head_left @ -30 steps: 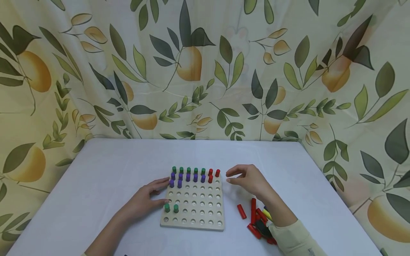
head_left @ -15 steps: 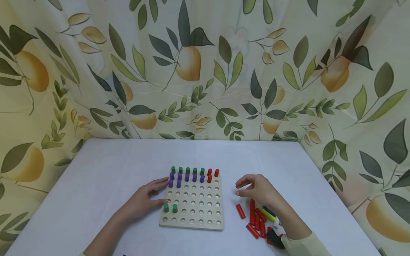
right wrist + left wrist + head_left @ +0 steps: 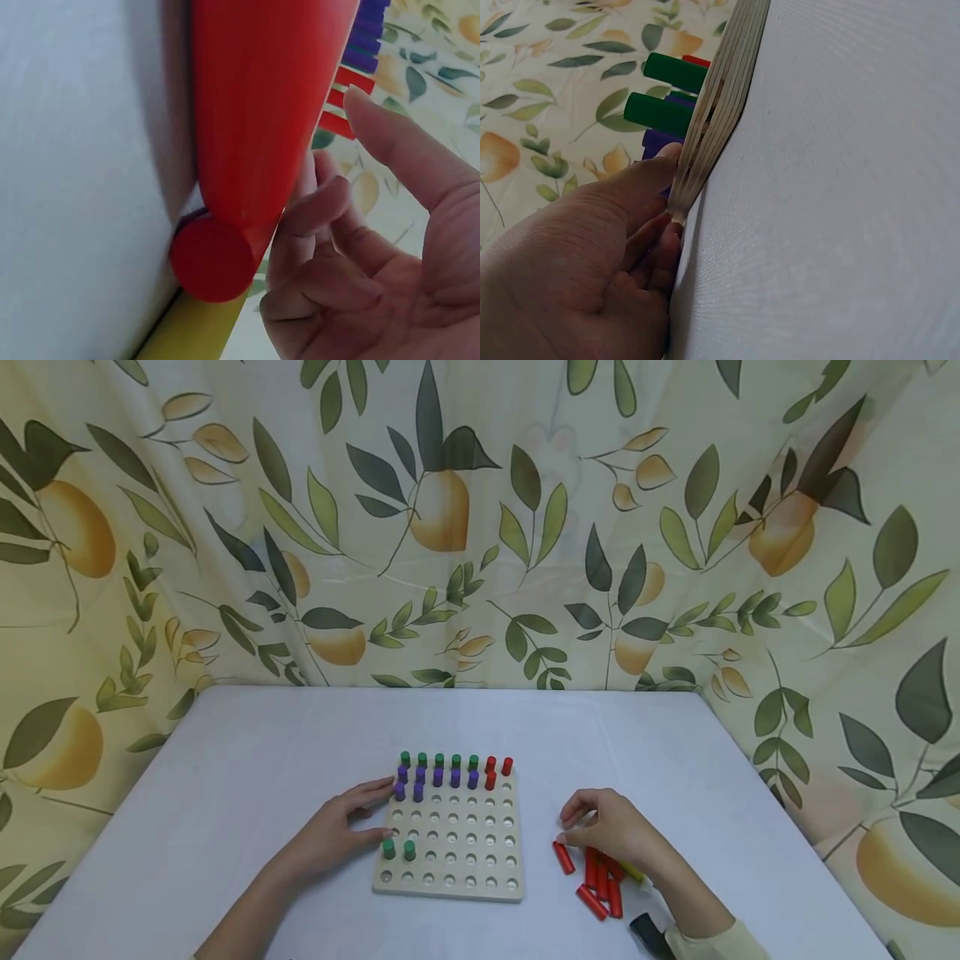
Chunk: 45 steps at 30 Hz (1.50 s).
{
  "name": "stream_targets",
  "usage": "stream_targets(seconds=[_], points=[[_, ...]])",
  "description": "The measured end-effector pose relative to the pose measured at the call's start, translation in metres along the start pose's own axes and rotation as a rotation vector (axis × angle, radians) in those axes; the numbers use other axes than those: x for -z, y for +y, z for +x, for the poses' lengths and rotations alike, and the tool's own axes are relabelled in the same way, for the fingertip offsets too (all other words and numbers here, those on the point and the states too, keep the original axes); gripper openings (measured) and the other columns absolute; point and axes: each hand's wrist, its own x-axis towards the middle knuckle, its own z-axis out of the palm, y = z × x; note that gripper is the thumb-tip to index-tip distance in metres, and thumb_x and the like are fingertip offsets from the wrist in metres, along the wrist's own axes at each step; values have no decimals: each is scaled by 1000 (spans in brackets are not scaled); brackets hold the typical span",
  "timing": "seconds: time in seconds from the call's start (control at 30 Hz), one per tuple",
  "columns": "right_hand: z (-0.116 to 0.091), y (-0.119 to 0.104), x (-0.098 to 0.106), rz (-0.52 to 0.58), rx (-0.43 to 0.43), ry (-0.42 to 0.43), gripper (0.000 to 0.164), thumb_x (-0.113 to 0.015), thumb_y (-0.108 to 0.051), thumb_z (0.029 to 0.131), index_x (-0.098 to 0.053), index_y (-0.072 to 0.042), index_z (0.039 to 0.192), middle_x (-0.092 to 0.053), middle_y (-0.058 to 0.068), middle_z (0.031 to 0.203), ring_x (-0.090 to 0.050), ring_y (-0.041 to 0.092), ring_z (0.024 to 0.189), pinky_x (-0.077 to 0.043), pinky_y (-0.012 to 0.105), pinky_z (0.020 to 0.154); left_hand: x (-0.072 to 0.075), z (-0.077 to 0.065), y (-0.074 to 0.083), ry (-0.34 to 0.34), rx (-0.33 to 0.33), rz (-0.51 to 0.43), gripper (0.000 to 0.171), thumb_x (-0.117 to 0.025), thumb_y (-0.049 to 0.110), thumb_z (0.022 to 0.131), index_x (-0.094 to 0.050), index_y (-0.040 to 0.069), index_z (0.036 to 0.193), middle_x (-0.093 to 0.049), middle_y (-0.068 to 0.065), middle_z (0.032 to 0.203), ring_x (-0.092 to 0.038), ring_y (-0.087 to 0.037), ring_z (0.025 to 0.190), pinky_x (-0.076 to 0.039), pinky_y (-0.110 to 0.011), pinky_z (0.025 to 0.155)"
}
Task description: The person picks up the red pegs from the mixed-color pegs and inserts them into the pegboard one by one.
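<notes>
A pale wooden pegboard (image 3: 457, 889) lies on the white table. Green pegs (image 3: 439, 760), purple pegs (image 3: 438, 777) and red pegs (image 3: 491, 781) stand in its far rows, while two green pegs (image 3: 409, 850) stand near its front left. Thumb and fingertips of my left hand (image 3: 341, 828) touch the board's left edge (image 3: 712, 97); the fingers are bent and relaxed. Over a heap of loose red pegs (image 3: 615, 897) hovers my right hand (image 3: 611, 825), its thumb and index finger apart. Nothing shows between them in the right wrist view, where a large red peg (image 3: 262, 97) is close by.
A single red peg (image 3: 563, 857) lies left of the heap. A yellow peg (image 3: 633, 872) is partly under the right hand, and a black object (image 3: 649, 933) lies by the right sleeve (image 3: 720, 943). A fruit-patterned curtain (image 3: 480, 527) hangs behind the table.
My right hand has moved away from the board's right side, toward me and down over the loose red pegs. The left hand stays at the board's edge, and the standing pegs are unchanged.
</notes>
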Motion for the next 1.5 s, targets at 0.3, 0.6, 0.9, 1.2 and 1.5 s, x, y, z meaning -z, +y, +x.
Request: stream_targets(seconds=[0.3,0.6,0.9,1.2,1.5], points=[[0,-2,-3,-42,113,-12,24,-90,-11,78,-68,-9,87,-63,1,80,-57,19,67,-49,29,55,3,0,0,6,-4,14,73,-86,34,85,-57,16,149,-42,5,161,-43,-27,144,-45,-44,113],[3,-6,-1,-63,124,-34,23,-90,-13,80,-67,-11,83,-62,1,74,-56,19,66,-48,30,55,6,2,4,15,23,25,72,-86,34,84,-57,19,149,-42,8,160,-45,-27,142,-45,-45,113],[1,-10,-1,-125,86,-66,27,-92,-20,79,-65,-12,80,-61,1,66,-56,17,59,-45,29,51,4,3,2,26,34,30,72,-87,34,84,-58,20,148,-43,7,160,-48,-28,140,-45,-46,113],[-1,-5,1,-109,120,-81,23,-89,-13,81,-66,-11,81,-62,1,68,-58,18,60,-48,31,53,1,2,2,22,43,20,72,-88,34,83,-58,21,149,-43,10,159,-46,-25,142,-45,-43,113],[-5,-6,6,-14,91,-108,14,-82,-9,88,-70,-6,95,-63,5,81,-60,21,71,-55,33,63,-2,1,1,9,24,13,72,-87,32,84,-58,17,149,-43,5,160,-41,-28,146,-46,-43,113]])
